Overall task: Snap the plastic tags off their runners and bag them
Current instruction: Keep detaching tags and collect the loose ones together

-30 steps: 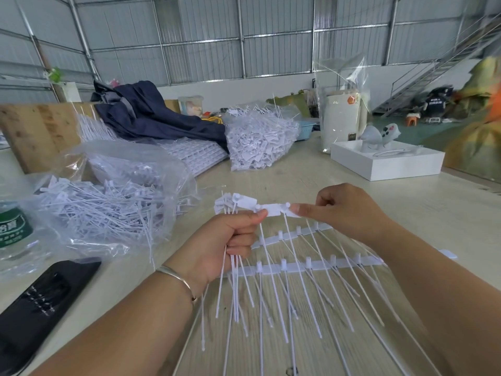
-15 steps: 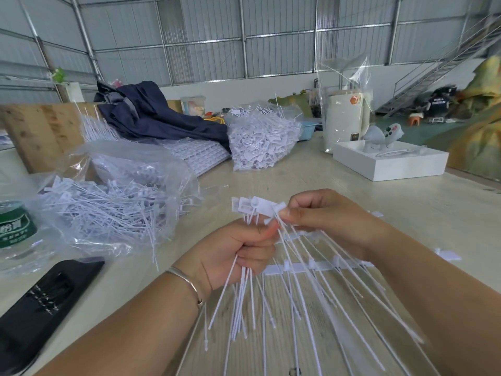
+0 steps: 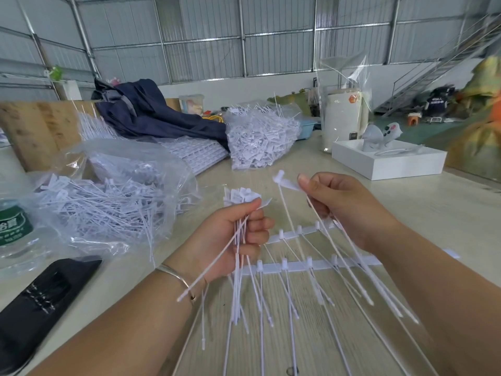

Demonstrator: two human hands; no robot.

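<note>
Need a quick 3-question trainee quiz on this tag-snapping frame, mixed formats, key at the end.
1. True or false: the left hand grips a bundle of loose tags.
2. Multiple choice: the open clear bag of tags lies (A) left of the hands, (B) right of the hands, (C) inside the white box.
3. Fill in: the right hand pinches the flat head of a single ____ above the runners.

Key: 1 true; 2 A; 3 tag.
</note>
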